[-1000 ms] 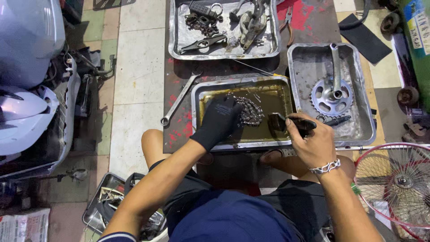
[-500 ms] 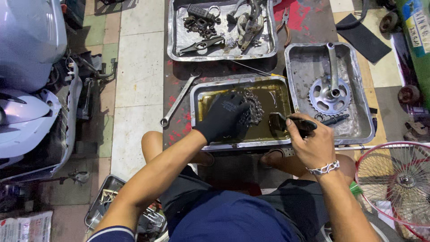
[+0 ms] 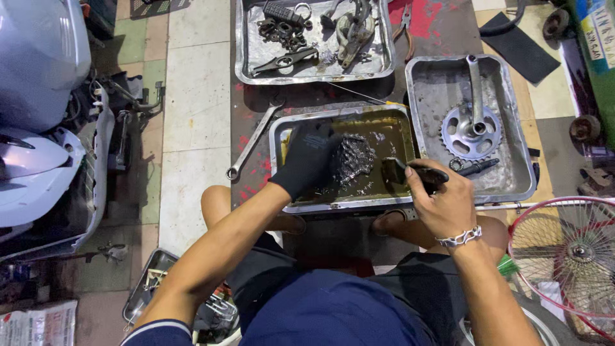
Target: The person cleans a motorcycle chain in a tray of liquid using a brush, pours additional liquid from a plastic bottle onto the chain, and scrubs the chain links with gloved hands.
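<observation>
In one oily tray (image 3: 279, 138), gloved left hand (image 3: 307, 159) fingers grip one cassette (image 3: 352, 157); right hand (image 3: 442, 198) clasps one brush (image 3: 410, 172).

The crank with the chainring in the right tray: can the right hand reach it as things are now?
Probably yes, but not freely. The crank with chainring lies uncovered in the right tray, just beyond the right hand. That hand grips a dark brush, so it must put it down first.

Left hand (image 3: 309, 157), in a black glove, extends forward with fingers curled in a grip, forearm bare. Right hand (image 3: 443, 204), bare, is closed in a fist-like grip, thumb uppermost, a chain bracelet at the wrist.
</observation>
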